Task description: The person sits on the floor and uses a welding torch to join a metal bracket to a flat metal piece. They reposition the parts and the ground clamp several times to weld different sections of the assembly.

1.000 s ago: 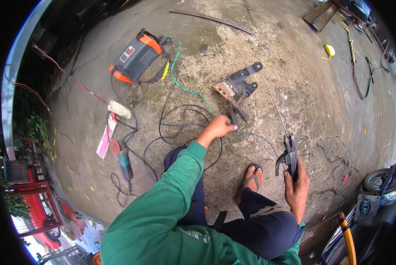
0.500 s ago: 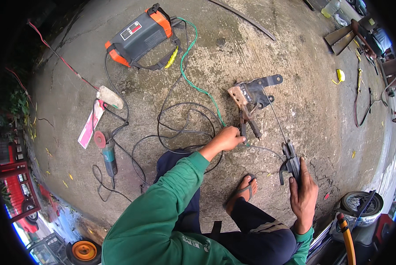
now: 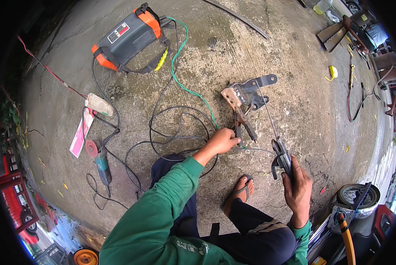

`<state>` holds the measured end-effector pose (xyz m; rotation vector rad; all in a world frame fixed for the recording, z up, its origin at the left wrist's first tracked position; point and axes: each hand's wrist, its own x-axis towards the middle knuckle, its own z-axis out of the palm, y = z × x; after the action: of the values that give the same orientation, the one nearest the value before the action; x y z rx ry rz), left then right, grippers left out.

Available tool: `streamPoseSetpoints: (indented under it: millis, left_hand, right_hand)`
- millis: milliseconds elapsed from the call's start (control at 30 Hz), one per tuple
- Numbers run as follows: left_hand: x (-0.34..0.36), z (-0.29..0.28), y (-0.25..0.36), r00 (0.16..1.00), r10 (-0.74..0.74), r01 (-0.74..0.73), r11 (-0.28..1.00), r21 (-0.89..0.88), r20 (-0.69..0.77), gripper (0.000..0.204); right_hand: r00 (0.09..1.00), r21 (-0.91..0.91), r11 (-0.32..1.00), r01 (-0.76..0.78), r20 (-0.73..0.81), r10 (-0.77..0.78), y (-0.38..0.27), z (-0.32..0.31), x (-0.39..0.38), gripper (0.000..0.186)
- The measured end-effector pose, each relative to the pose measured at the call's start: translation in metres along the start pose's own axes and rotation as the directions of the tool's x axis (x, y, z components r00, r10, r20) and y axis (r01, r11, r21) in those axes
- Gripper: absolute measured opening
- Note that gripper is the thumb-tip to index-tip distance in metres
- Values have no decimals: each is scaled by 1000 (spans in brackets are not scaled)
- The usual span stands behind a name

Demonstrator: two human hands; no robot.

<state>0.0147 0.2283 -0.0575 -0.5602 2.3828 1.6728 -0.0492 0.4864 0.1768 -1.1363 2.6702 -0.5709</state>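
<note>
My right hand [image 3: 298, 190] is closed around a black electrode holder [image 3: 283, 160]. A thin welding rod [image 3: 268, 112] slants up from its jaws, and the rod's tip meets or hovers over a dark metal bracket [image 3: 248, 92]; which of the two I cannot tell. The bracket, with a rusty block-like end and round holes, lies on the concrete. A worn ground clamp [image 3: 246, 122] is attached at its rusty end. My left hand [image 3: 224, 140] is closed at the clamp's left handle, where the green cable [image 3: 193, 90] arrives. Its fingertips are partly hidden.
A black and orange welding machine [image 3: 129, 39] stands at the upper left. An angle grinder [image 3: 101, 165] lies left, near a power strip [image 3: 99, 104]. Loops of black cable [image 3: 180, 107] cross the floor beside my left arm. A yellow tape measure [image 3: 333, 72] lies at right.
The whole view has shifted a little, so things on the floor appear farther left. My right hand and the electrode holder have edged slightly up and left; my left hand stays at the clamp.
</note>
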Motion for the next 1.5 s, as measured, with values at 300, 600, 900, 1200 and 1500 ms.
streamPoseSetpoints:
  millis: [300,600,900,1200,1500]
  left_hand:
    - [-2,0,0,998,32,-29,998,56,-58,35]
    - [-1,0,2,1000,19,-18,999,30,-23,34]
    - [-1,0,1,1000,16,-15,999,36,-26,34]
    - [-1,-4,7,1000,-5,5,1000,-4,-12,37]
    - [3,0,-5,999,31,-31,999,20,-18,35]
  right_hand:
    - [1000,-10,1000,-25,-9,25,5,7,3,59]
    - [995,35,996,-86,60,84,4,3,3,56]
    - [1000,10,1000,-11,-20,12,10,11,5,57]
    - [1000,38,999,-14,-7,14,7,9,2,58]
    - [999,21,1000,-7,44,6,4,14,-1,56]
